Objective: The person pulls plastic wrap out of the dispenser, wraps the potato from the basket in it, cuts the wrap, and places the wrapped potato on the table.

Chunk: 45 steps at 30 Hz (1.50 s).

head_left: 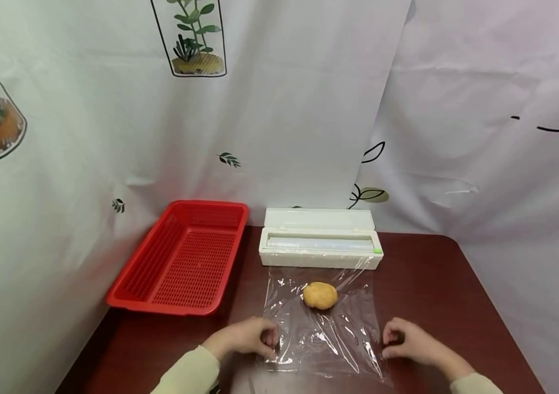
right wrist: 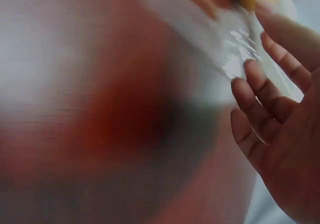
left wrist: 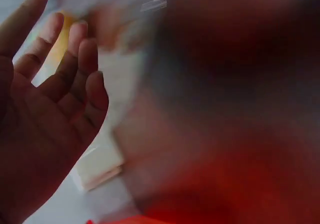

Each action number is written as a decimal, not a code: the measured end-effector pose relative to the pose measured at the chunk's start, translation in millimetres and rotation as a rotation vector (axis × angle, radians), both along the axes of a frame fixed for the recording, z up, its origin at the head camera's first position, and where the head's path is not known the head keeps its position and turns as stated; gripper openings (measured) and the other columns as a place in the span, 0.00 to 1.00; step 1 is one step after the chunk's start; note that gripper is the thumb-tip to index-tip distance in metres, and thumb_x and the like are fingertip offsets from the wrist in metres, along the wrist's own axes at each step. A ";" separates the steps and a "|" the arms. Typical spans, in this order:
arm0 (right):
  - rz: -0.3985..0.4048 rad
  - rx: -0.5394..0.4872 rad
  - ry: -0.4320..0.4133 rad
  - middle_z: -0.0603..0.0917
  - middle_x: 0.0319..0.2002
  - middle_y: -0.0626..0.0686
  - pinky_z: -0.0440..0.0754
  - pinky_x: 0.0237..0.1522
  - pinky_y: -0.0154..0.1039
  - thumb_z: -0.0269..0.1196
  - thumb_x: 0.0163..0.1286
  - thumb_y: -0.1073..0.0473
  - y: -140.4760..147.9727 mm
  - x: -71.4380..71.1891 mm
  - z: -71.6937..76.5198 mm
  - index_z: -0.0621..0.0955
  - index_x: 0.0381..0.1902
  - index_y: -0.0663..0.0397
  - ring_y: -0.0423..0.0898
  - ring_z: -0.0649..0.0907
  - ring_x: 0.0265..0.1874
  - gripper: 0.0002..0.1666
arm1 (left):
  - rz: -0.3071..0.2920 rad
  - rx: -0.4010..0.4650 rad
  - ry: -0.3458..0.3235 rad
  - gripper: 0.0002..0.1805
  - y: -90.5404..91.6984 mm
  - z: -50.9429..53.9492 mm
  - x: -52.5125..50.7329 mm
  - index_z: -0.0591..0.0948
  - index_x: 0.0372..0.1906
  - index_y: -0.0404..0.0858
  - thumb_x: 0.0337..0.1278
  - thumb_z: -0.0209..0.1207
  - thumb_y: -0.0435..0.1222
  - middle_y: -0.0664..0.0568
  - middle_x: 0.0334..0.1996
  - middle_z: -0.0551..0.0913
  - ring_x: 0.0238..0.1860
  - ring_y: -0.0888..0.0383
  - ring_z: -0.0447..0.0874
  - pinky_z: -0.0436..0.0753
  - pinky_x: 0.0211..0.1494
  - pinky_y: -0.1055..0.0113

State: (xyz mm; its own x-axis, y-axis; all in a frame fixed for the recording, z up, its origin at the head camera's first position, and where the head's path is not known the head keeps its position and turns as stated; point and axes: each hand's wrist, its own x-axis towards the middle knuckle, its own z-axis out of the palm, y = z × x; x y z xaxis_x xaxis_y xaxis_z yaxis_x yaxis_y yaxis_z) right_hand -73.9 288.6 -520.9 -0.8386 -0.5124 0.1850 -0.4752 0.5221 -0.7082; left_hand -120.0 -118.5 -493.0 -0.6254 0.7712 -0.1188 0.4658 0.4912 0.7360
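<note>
Clear film [head_left: 309, 336] lay spread between left hand [head_left: 246, 335] and right hand [head_left: 413, 343].
Both had thumb and fingers apart; the potato [head_left: 320, 295] just beyond them perhaps weighted it.

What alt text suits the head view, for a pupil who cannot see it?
A potato lies on clear plastic wrap, a person's left hand and right hand at its side edges. Behind it stands an open white box, with a red basket to the left.
</note>
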 end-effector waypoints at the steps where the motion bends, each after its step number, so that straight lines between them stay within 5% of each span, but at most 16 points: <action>1: 0.021 0.026 0.031 0.70 0.27 0.39 0.69 0.28 0.32 0.73 0.45 0.52 -3.2 4.5 -3.1 0.73 0.25 0.44 0.34 0.69 0.29 0.18 | -0.029 -0.031 0.041 0.16 -2.8 -4.6 5.0 0.76 0.27 0.40 0.35 0.72 0.38 0.60 0.20 0.72 0.23 0.72 0.67 0.71 0.28 0.78; 7: 0.011 0.239 0.144 0.63 0.27 0.34 0.62 0.28 0.30 0.76 0.29 0.42 -18.7 17.0 -8.5 0.68 0.23 0.40 0.33 0.62 0.30 0.30 | -0.036 -0.195 0.270 0.23 -5.6 -19.4 17.0 0.72 0.22 0.46 0.19 0.76 0.43 0.65 0.20 0.66 0.24 0.71 0.62 0.64 0.27 0.79; 13: 0.012 0.347 0.198 0.61 0.27 0.33 0.60 0.27 0.31 0.75 0.27 0.52 -23.1 23.0 -9.8 0.69 0.23 0.36 0.33 0.62 0.29 0.27 | -0.029 -0.316 0.341 0.19 -5.1 -19.6 18.6 0.73 0.18 0.48 0.20 0.75 0.38 0.66 0.20 0.64 0.25 0.69 0.63 0.65 0.27 0.77; 17: 0.040 0.339 0.252 0.63 0.26 0.34 0.61 0.26 0.31 0.73 0.38 0.59 -20.4 22.9 -11.0 0.72 0.21 0.33 0.33 0.63 0.28 0.20 | -0.057 -0.284 0.369 0.12 -8.8 -18.9 16.0 0.76 0.15 0.48 0.26 0.69 0.33 0.66 0.19 0.65 0.24 0.70 0.63 0.64 0.27 0.79; 20: 0.069 0.246 0.215 0.68 0.27 0.34 0.65 0.26 0.30 0.70 0.47 0.63 -15.7 19.6 -10.2 0.75 0.21 0.35 0.33 0.66 0.28 0.17 | -0.061 -0.209 0.358 0.09 -12.7 -16.3 12.0 0.76 0.15 0.47 0.31 0.65 0.31 0.65 0.18 0.67 0.26 0.68 0.67 0.67 0.30 0.77; 22: 0.072 0.153 0.163 0.71 0.27 0.36 0.69 0.27 0.30 0.69 0.50 0.66 -12.0 15.9 -7.5 0.77 0.23 0.39 0.33 0.69 0.28 0.14 | -0.025 -0.149 0.318 0.08 -14.9 -12.9 8.6 0.77 0.17 0.46 0.36 0.63 0.31 0.64 0.18 0.71 0.35 0.62 0.75 0.73 0.42 0.72; 26: 0.013 -0.035 0.026 0.77 0.26 0.42 0.74 0.26 0.31 0.65 0.55 0.69 -4.8 5.2 4.5 0.79 0.26 0.49 0.33 0.75 0.26 0.09 | 0.134 -0.015 0.178 0.05 -15.6 -3.9 -2.1 0.77 0.23 0.43 0.42 0.60 0.30 0.60 0.24 0.75 0.40 0.53 0.77 0.75 0.46 0.62; 29: -0.114 -0.094 -0.056 0.80 0.26 0.45 0.76 0.26 0.32 0.64 0.59 0.67 -1.3 -5.7 17.2 0.79 0.29 0.53 0.34 0.77 0.26 0.05 | 0.318 0.087 0.096 0.04 -9.1 1.2 -14.2 0.77 0.27 0.41 0.46 0.58 0.29 0.58 0.27 0.75 0.32 0.59 0.75 0.76 0.37 0.67; 31: -0.227 -0.107 -0.089 0.82 0.26 0.47 0.76 0.27 0.32 0.63 0.60 0.66 0.2 -15.7 24.9 0.80 0.31 0.55 0.35 0.79 0.26 0.02 | 0.470 0.165 0.073 0.03 0.8 4.8 -24.1 0.77 0.29 0.40 0.48 0.58 0.29 0.57 0.26 0.76 0.30 0.62 0.74 0.77 0.35 0.68; 35: -0.421 -0.112 -0.080 0.83 0.27 0.52 0.75 0.27 0.32 0.64 0.60 0.66 0.1 -40.7 33.1 0.80 0.34 0.61 0.35 0.78 0.25 0.04 | 0.710 0.268 0.133 0.01 27.0 9.9 -46.4 0.78 0.30 0.38 0.49 0.58 0.31 0.56 0.23 0.78 0.25 0.62 0.73 0.76 0.31 0.67; 39: -0.516 -0.071 -0.044 0.81 0.26 0.52 0.72 0.27 0.33 0.63 0.59 0.68 -6.3 -63.3 28.8 0.79 0.34 0.63 0.36 0.75 0.24 0.05 | 0.827 0.208 0.186 0.02 44.0 8.1 -63.1 0.79 0.30 0.40 0.49 0.59 0.32 0.56 0.21 0.77 0.23 0.62 0.72 0.73 0.29 0.67; 45: -0.573 0.024 -0.138 0.77 0.23 0.50 0.70 0.26 0.37 0.60 0.60 0.67 -22.7 -78.4 10.3 0.79 0.33 0.60 0.42 0.72 0.22 0.03 | 0.889 -0.027 0.194 0.03 49.6 -9.6 -72.0 0.78 0.28 0.42 0.51 0.61 0.34 0.56 0.21 0.77 0.23 0.58 0.73 0.72 0.27 0.63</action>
